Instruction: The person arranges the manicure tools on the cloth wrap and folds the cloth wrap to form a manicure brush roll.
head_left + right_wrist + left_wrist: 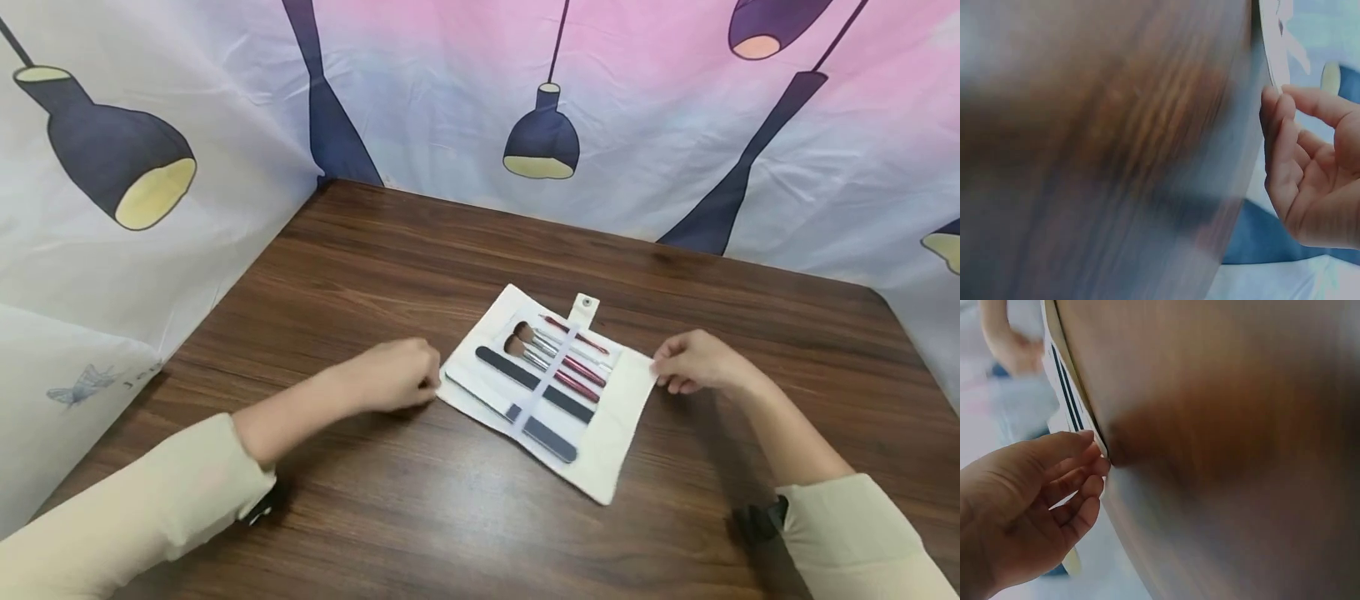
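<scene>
A white fabric brush case [628, 400] lies unfolded at a slant above or on the wooden table. Under its pale elastic band [546, 385] sit two makeup brushes [581, 368] with red handles, a thin red pencil-like tool [573, 331], a long black nail file [501, 367] and a wider dark grey file [551, 439]. My left hand [397, 375] pinches the case's left corner between thumb and fingers. At the opposite side, the right hand [696, 362] pinches the edge near the right corner. Both wrist views show fingertips on the case's thin edge.
A snap tab [585, 310] sticks out from the case's far side. Brown wood-grain table [360, 250] surrounds the case. Behind and to the left hang fabric sheets [435, 108] printed with dark lamps, meeting the table's edges.
</scene>
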Action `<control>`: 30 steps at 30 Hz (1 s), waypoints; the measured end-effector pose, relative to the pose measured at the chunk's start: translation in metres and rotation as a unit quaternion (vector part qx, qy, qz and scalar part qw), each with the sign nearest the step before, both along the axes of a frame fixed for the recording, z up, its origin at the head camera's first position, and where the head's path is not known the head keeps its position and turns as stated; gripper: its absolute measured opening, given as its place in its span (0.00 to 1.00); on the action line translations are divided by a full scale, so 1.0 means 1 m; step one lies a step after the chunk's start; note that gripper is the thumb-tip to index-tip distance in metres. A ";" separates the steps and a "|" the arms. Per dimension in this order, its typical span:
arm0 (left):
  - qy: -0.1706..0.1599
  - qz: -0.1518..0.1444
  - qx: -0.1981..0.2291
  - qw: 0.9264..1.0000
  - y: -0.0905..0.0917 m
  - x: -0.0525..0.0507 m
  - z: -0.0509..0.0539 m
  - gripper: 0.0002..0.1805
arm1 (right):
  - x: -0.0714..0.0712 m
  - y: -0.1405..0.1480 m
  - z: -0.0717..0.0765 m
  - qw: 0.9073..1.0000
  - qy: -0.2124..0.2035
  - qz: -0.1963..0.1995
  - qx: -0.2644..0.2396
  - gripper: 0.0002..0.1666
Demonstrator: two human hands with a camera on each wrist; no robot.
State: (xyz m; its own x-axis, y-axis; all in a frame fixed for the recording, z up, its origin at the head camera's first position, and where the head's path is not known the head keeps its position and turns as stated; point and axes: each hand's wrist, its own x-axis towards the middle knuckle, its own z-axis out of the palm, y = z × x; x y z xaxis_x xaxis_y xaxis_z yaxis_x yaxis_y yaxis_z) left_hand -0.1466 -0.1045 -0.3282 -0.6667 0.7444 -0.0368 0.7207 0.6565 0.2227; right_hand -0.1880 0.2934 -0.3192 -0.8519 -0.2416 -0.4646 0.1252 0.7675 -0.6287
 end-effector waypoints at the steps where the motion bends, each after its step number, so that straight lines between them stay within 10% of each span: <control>1: 0.010 -0.014 -0.002 1.000 0.004 0.009 0.000 0.14 | -0.006 0.001 -0.001 1.000 0.014 -0.003 0.011 0.11; 7: 0.056 -0.069 -0.023 0.996 0.029 0.045 -0.001 0.10 | -0.028 -0.005 -0.006 0.995 0.076 -0.020 0.067 0.10; 13: 0.116 -0.087 -0.039 0.989 0.039 0.052 -0.005 0.13 | -0.026 -0.011 -0.006 0.983 0.110 -0.001 0.146 0.17; 18: 0.143 -0.094 -0.022 0.985 0.041 0.051 -0.011 0.11 | 0.003 -0.012 0.004 0.966 0.183 0.092 0.158 0.16; 23: 0.182 -0.111 0.004 0.977 0.042 0.051 -0.016 0.12 | 0.050 -0.018 0.012 0.952 0.160 0.242 0.102 0.14; 30: 0.200 -0.115 0.012 0.973 0.040 0.048 -0.018 0.09 | 0.100 -0.026 0.001 0.916 0.204 0.298 0.176 0.23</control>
State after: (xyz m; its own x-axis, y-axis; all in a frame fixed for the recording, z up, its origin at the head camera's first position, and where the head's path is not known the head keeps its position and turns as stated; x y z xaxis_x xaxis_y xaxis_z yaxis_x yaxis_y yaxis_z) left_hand -0.0985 -0.0647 -0.3460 -0.4398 0.8728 0.2116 0.8800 0.4659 -0.0926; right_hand -0.0882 0.2669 -0.3184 -0.7375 -0.6169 -0.2749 -0.5723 0.7870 -0.2304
